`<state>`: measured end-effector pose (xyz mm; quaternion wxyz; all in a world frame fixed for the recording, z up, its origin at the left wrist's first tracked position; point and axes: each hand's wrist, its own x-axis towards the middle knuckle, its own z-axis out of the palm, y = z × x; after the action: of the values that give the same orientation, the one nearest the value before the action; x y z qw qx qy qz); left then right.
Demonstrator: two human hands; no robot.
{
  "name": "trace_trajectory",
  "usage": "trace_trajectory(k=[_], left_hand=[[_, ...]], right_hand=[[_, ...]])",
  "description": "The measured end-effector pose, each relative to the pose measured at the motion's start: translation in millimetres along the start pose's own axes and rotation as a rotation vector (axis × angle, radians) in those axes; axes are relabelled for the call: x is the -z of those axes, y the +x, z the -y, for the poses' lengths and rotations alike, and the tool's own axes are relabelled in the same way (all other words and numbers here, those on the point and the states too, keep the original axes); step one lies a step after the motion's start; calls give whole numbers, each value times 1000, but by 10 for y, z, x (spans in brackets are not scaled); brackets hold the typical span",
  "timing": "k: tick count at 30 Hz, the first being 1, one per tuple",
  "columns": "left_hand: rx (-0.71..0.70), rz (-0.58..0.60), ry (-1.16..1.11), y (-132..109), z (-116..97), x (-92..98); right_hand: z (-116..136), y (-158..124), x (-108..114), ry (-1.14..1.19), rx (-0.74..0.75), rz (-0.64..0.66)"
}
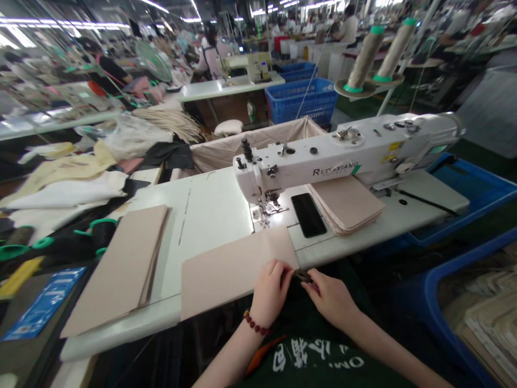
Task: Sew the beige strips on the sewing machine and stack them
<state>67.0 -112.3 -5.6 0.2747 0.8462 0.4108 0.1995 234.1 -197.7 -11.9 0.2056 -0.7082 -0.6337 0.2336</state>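
Note:
A flat beige panel (pixel 230 264) lies on the white sewing table near its front edge. My left hand (pixel 272 288), with a beaded bracelet at the wrist, is closed on the panel's right corner. At that same corner, my right hand (pixel 327 293) has its fingers closed around a small dark tool (pixel 302 276), which looks like snips. The tool's tip is beside my left fingertips. Behind the panel stands the needle area of a white sewing machine (pixel 339 156).
Beige panels (pixel 121 264) are stacked at the left. A black phone (pixel 308 215) and another beige stack (pixel 347 202) lie right of the needle. Thread cones (pixel 365 59) stand behind the machine. A blue bin (pixel 434 302) is at the lower right. People sit at other tables behind.

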Motion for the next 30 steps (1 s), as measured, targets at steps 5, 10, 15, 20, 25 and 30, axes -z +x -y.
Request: trace_trajectory(k=[5, 10, 15, 20, 25, 30], left_hand=[[-19, 14, -11, -14, 10, -29], [-59, 96, -39, -18, -61, 113], [-186, 313, -143, 44, 278, 673], [85, -15, 332, 49, 924, 1026], [194, -9, 406, -166, 957, 1182], [379, -90, 190, -374, 1188, 2092]], right_hand=[[65, 54, -88, -36, -49, -20], [29, 87, -124, -71, -67, -7], [-66, 80, -29, -17, -101, -49], [-83, 115, 29, 9, -109, -70], [-53, 202, 19, -48, -61, -84], [-256, 271, 469, -213, 24, -408]])
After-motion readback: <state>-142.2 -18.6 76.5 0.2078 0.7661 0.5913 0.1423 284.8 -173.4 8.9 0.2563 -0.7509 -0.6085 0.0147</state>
